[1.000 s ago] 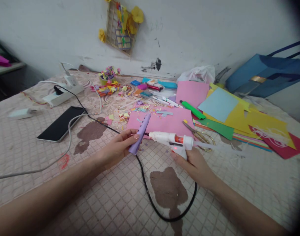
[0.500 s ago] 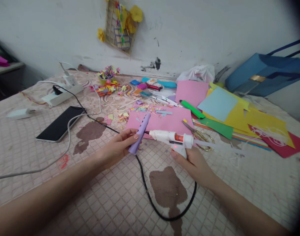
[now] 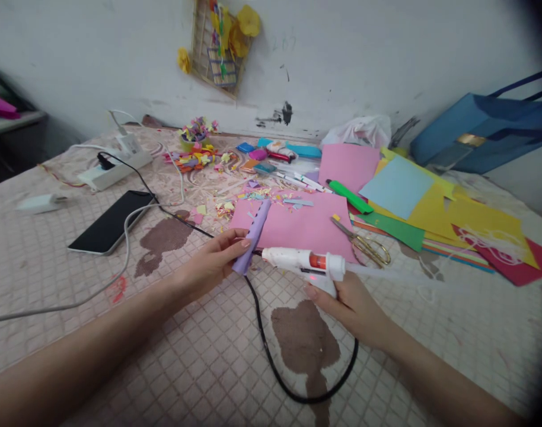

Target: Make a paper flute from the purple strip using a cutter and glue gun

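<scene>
Between the thumb and fingers of my left hand point(image 3: 217, 255) is a rolled strip of purple paper point(image 3: 255, 228), tilted, with dark marks along its edge. My right hand point(image 3: 353, 305) grips a white hot glue gun point(image 3: 293, 261) by its handle, where a small red light glows. The gun's dark nozzle is at the lower part of the purple roll; whether it touches cannot be made out. A clear glue stick point(image 3: 386, 273) sticks out of the gun's back. Its black cord point(image 3: 264, 338) loops below over the tablecloth.
Pink paper point(image 3: 302, 225) with paper scraps lies beyond my hands, beside gold-handled scissors point(image 3: 364, 242). Coloured sheets point(image 3: 404, 190) and a green cutter point(image 3: 348, 197) are at the right. A tablet-like black device point(image 3: 113, 222), a white cable point(image 3: 126, 237) and a power strip point(image 3: 115, 172) are at the left.
The glue gun's nozzle has moved down along the purple roll, toward its lower end. My left hand still holds the roll, in nearly the same place.
</scene>
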The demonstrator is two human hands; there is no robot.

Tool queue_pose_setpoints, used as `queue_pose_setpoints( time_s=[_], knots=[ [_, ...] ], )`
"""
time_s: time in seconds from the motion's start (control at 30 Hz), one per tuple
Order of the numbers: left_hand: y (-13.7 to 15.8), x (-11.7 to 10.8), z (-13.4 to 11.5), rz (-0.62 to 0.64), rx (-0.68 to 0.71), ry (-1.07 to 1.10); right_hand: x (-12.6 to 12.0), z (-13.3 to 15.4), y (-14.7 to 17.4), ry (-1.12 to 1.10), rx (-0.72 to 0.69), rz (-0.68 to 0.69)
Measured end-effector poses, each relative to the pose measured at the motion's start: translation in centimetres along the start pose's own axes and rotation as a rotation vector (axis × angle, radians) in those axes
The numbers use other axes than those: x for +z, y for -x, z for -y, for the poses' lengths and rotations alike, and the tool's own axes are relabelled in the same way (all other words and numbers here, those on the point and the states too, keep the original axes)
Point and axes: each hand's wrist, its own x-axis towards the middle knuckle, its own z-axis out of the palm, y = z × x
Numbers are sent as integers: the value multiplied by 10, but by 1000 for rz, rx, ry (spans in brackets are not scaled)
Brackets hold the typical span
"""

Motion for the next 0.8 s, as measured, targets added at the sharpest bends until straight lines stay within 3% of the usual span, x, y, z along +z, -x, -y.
queue_pose_setpoints(
  time_s=[0.17,0.43,0.57,0.8],
  knots=[
    [-1,0,0,-37,31,-10,1,2,3,23,28,38],
    [0,-1,0,-5,23,-14,1,0,3,24,33,2],
    [-3,-3,1,12,41,-18,1,2,4,36,32,47],
    [-3,-4,0,-30,47,-17,2,5,7,101,-62,48]
  ],
)
